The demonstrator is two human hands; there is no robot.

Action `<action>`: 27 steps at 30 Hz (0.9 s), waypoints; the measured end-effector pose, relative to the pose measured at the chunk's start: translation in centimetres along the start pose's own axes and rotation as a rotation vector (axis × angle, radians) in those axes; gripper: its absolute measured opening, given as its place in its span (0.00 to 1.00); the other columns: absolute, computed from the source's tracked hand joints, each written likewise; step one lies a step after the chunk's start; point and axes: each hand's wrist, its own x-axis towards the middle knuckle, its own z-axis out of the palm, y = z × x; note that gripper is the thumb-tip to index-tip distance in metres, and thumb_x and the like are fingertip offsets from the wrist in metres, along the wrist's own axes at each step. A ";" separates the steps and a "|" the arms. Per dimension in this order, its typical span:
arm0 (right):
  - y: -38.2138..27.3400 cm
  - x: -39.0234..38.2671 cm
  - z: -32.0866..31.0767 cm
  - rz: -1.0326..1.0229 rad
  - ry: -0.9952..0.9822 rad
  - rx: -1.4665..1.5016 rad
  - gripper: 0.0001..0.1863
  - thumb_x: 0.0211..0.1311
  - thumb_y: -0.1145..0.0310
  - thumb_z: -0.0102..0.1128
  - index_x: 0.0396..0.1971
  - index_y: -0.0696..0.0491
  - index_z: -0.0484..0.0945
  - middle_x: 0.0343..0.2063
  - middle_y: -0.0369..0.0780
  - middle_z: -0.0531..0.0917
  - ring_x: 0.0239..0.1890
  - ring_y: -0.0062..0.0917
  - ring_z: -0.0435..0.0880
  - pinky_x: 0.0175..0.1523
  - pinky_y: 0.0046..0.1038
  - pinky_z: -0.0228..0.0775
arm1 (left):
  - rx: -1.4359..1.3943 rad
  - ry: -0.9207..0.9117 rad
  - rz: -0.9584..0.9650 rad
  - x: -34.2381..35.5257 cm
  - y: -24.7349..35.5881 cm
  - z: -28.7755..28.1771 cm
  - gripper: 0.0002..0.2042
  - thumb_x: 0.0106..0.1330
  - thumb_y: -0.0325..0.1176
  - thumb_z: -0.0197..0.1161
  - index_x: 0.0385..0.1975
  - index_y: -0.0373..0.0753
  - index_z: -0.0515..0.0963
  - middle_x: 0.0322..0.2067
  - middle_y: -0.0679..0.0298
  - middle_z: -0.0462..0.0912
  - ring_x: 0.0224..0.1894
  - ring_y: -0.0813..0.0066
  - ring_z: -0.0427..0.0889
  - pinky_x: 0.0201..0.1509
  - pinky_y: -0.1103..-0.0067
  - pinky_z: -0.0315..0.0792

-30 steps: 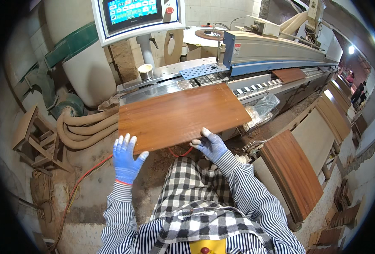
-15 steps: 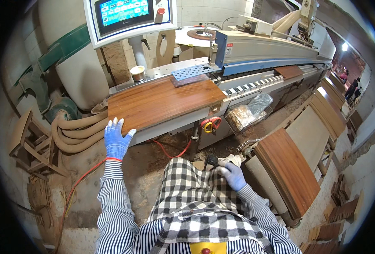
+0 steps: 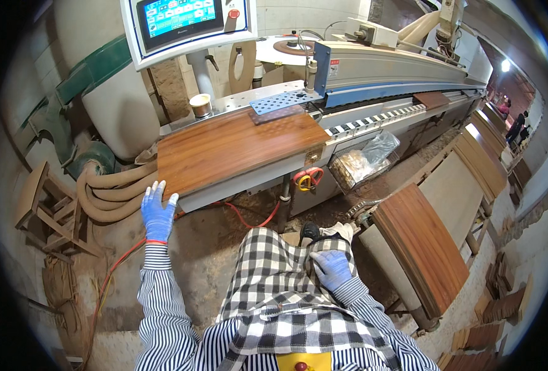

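A brown wood-grain board (image 3: 243,148) lies flat at the near end of a long machine, its far edge partly beneath a blue perforated plate (image 3: 280,102). At the board's near left corner is my left hand (image 3: 157,213), in a blue and white glove. Its fingers are spread and touch the corner without wrapping round it. My right hand (image 3: 332,269), gloved alike, rests on the black-and-white checked apron (image 3: 274,266) over my lap. Its fingers lie stretched out, and no object shows in it. Farther along the machine's track sits a smaller brown panel (image 3: 431,100).
A control screen (image 3: 181,21) stands at the back left, above an open tin (image 3: 200,105). Red-handled scissors (image 3: 308,179) hang at the machine's front, beside a wire basket (image 3: 363,164). Stacked boards (image 3: 419,241) lie on rollers at right. Hoses (image 3: 113,195) curve at left.
My left hand has slid slightly left along the board's corner. My right hand has come down and flattened on the apron. The smaller panel has travelled farther along the track, away from me.
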 end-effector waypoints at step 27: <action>1.5 -0.4 -0.6 0.164 0.370 0.164 0.14 0.57 0.74 0.57 0.44 0.54 0.79 0.36 0.46 0.82 0.40 0.40 0.80 0.50 0.38 0.70 | -0.074 -0.019 -0.018 2.1 5.0 1.8 0.34 0.53 0.49 0.71 0.60 0.44 0.71 0.61 0.46 0.67 0.66 0.54 0.60 0.70 0.63 0.52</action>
